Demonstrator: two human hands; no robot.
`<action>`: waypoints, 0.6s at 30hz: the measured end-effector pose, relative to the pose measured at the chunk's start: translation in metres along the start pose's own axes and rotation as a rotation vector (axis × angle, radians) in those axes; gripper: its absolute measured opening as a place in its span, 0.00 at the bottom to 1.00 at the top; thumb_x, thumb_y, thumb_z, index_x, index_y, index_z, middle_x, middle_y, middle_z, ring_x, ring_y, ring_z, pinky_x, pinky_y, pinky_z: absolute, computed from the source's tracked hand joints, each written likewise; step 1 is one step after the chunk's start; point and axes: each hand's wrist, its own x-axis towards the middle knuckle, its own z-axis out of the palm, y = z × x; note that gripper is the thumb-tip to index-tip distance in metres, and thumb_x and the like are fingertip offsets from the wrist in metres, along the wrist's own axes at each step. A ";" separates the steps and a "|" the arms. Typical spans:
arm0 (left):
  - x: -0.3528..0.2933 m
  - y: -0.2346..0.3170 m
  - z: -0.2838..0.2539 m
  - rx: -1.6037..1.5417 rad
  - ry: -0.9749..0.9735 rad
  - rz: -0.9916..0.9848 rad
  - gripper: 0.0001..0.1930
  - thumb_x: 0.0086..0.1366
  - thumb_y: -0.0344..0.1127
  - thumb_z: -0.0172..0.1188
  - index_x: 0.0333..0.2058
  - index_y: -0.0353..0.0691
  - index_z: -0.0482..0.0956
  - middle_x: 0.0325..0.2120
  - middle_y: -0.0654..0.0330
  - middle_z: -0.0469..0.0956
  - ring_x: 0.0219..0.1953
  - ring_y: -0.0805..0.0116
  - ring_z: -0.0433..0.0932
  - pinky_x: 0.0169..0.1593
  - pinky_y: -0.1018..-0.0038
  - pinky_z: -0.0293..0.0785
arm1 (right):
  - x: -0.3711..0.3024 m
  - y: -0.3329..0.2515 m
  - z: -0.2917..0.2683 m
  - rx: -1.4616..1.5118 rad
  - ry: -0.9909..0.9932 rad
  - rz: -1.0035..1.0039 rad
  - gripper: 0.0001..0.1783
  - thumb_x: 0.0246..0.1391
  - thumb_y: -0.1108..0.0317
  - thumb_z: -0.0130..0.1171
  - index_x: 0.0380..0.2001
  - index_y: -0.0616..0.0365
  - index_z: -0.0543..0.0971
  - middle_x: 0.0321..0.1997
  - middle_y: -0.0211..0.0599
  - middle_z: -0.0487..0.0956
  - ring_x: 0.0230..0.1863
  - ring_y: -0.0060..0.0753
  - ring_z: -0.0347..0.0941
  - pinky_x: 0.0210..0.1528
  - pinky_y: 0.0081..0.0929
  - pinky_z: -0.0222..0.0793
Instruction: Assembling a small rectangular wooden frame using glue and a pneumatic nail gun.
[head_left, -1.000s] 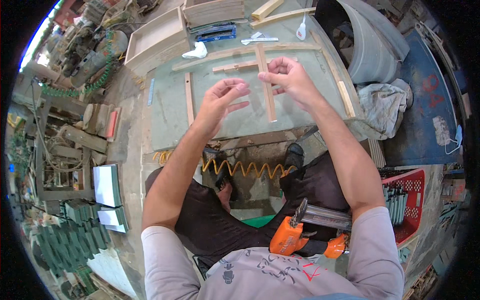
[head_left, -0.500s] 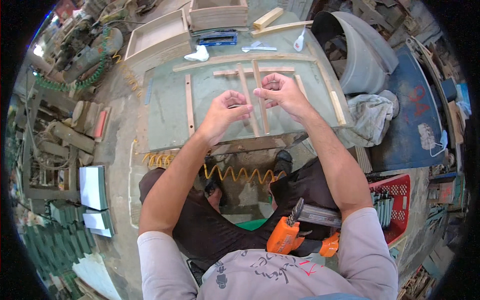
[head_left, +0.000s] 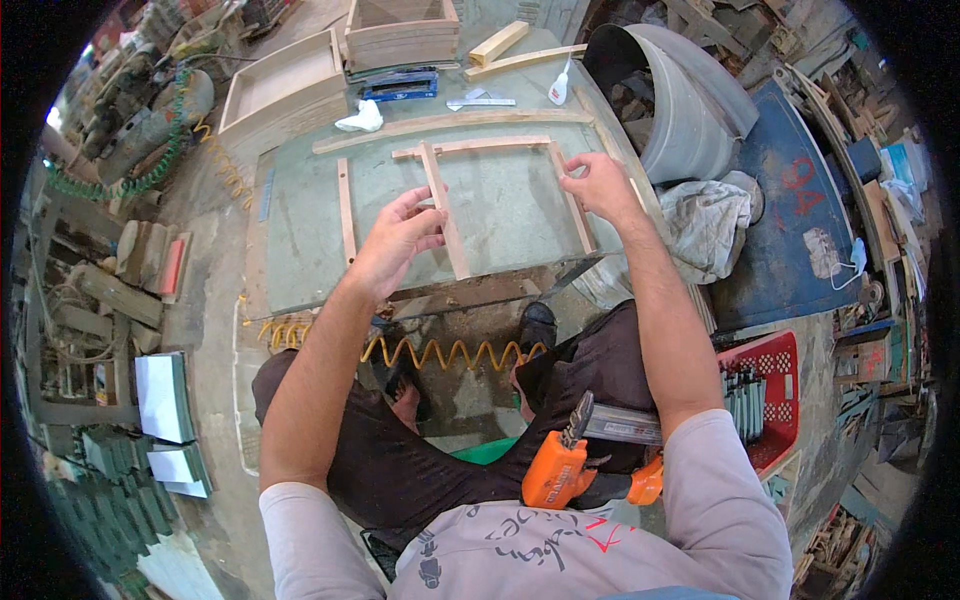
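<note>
My left hand [head_left: 400,238] pinches a slim pale wooden strip [head_left: 453,235] about halfway along it, thumb in front and fingertips partly behind. My right hand [head_left: 603,190] has its thumb and forefinger closed at the upper part of a second strip [head_left: 578,218], which slants toward the table's near edge. Both strips have their far ends at a crosswise wooden strip [head_left: 480,147]. Left of my left hand lies another strip [head_left: 346,205] with small dark holes near its ends.
The green-topped table [head_left: 300,250] carries a long batten [head_left: 450,122], a white glue bottle [head_left: 559,88], a blue box [head_left: 400,86] and wooden drawer boxes [head_left: 285,85]. An orange nail gun [head_left: 555,470] rests on my lap. A yellow coiled hose [head_left: 440,352] crosses below; a metal drum [head_left: 690,100] stands right.
My hands have moved apart. The two strips that stood close together at the middle are separated, one with my right hand at the crosswise strip's right end. The view has shifted slightly.
</note>
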 end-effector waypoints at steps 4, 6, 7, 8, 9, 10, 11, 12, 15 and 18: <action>0.000 -0.002 -0.001 0.003 -0.022 -0.011 0.20 0.66 0.32 0.53 0.56 0.36 0.68 0.40 0.62 0.76 0.41 0.73 0.75 0.48 0.75 0.72 | -0.003 -0.008 0.004 -0.083 -0.017 0.042 0.18 0.45 0.61 0.64 0.41 0.54 0.83 0.37 0.50 0.82 0.41 0.45 0.79 0.47 0.37 0.74; 0.001 -0.004 -0.002 0.012 -0.023 -0.003 0.19 0.67 0.32 0.52 0.56 0.36 0.68 0.38 0.63 0.76 0.40 0.74 0.75 0.46 0.75 0.72 | -0.002 -0.009 0.006 -0.077 -0.029 0.053 0.18 0.45 0.62 0.64 0.41 0.53 0.83 0.37 0.50 0.82 0.41 0.46 0.79 0.47 0.38 0.74; 0.002 -0.004 -0.002 0.013 -0.025 -0.006 0.19 0.67 0.32 0.52 0.56 0.36 0.68 0.38 0.63 0.76 0.40 0.74 0.75 0.46 0.75 0.72 | -0.002 -0.010 0.006 -0.072 -0.041 0.060 0.17 0.45 0.62 0.64 0.41 0.53 0.83 0.37 0.49 0.82 0.41 0.46 0.79 0.47 0.38 0.74; 0.001 -0.003 -0.001 0.022 -0.017 -0.009 0.19 0.67 0.32 0.52 0.56 0.36 0.68 0.38 0.64 0.76 0.40 0.74 0.75 0.46 0.76 0.72 | -0.002 -0.010 0.007 -0.070 -0.041 0.064 0.17 0.45 0.62 0.64 0.41 0.53 0.83 0.37 0.49 0.82 0.41 0.46 0.79 0.47 0.38 0.74; 0.001 -0.003 -0.001 0.031 -0.007 -0.011 0.19 0.67 0.32 0.52 0.56 0.37 0.68 0.38 0.64 0.76 0.40 0.75 0.75 0.46 0.76 0.72 | -0.003 -0.013 0.006 -0.113 -0.012 0.030 0.16 0.46 0.63 0.63 0.40 0.53 0.83 0.37 0.48 0.82 0.40 0.46 0.79 0.47 0.38 0.74; 0.001 -0.003 -0.002 0.034 -0.007 -0.014 0.19 0.67 0.32 0.52 0.56 0.37 0.68 0.38 0.64 0.76 0.40 0.75 0.75 0.46 0.76 0.72 | -0.004 -0.015 0.006 -0.156 0.017 -0.004 0.15 0.46 0.64 0.63 0.40 0.53 0.83 0.37 0.47 0.82 0.40 0.47 0.79 0.47 0.39 0.74; 0.001 -0.004 -0.003 0.027 -0.008 -0.013 0.19 0.67 0.32 0.52 0.56 0.37 0.68 0.38 0.64 0.76 0.40 0.75 0.75 0.46 0.76 0.72 | -0.005 -0.017 0.006 -0.153 0.016 -0.002 0.15 0.46 0.64 0.63 0.40 0.53 0.83 0.37 0.47 0.82 0.40 0.47 0.79 0.47 0.39 0.74; 0.002 -0.004 -0.003 0.021 -0.011 -0.012 0.19 0.67 0.32 0.52 0.56 0.37 0.68 0.37 0.65 0.76 0.39 0.75 0.75 0.45 0.76 0.72 | -0.007 -0.020 0.005 -0.164 0.013 -0.007 0.15 0.46 0.64 0.62 0.39 0.53 0.83 0.37 0.47 0.82 0.40 0.47 0.79 0.46 0.39 0.74; 0.001 -0.003 -0.001 0.014 -0.025 -0.013 0.19 0.67 0.32 0.51 0.56 0.37 0.68 0.37 0.65 0.76 0.39 0.76 0.75 0.45 0.76 0.72 | -0.009 -0.026 0.004 -0.177 0.006 0.003 0.13 0.47 0.65 0.61 0.38 0.54 0.83 0.36 0.48 0.82 0.39 0.47 0.79 0.46 0.39 0.75; 0.001 -0.004 -0.003 0.017 -0.027 -0.012 0.19 0.67 0.32 0.51 0.56 0.37 0.68 0.37 0.65 0.76 0.40 0.76 0.76 0.45 0.76 0.72 | -0.008 -0.028 0.006 -0.208 0.008 -0.008 0.12 0.48 0.65 0.60 0.37 0.54 0.83 0.36 0.49 0.82 0.39 0.48 0.79 0.45 0.40 0.75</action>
